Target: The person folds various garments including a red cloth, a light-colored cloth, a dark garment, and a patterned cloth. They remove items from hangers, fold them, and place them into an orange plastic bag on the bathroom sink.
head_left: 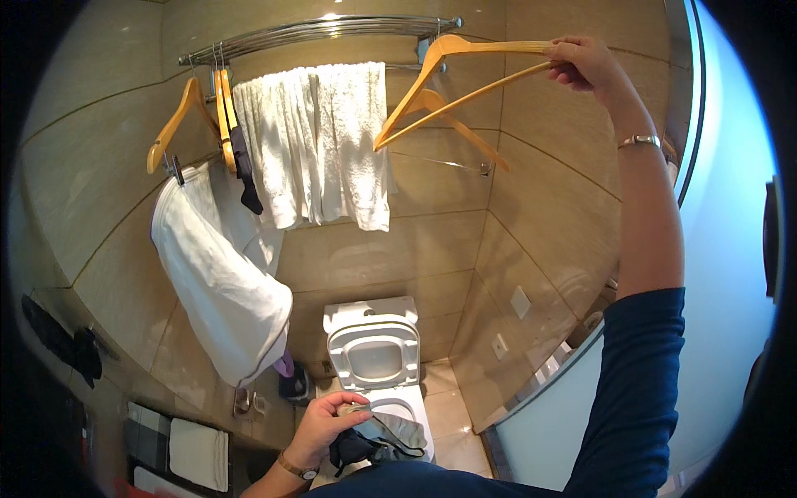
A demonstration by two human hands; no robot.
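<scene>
My right hand [577, 65] is raised high at the right, fingers closed round the right end of a wooden clothes hanger [490, 47]. The hanger slants below the end of the rail; a second wooden hanger [465, 130] shows partly behind it. Low in front of my body, my left hand [325, 421] pinches a small grey and black garment [398, 430] with thin dark straps. The garment hangs bunched, so its full shape is hidden.
A metal towel rack [332, 31] on the far wall carries a white towel [320, 141] and wooden hangers [222, 108]. A white cloth [220, 274] hangs from a clip at left. Below stands a toilet [374, 344] with its lid raised. A glass panel [540, 415] stands right.
</scene>
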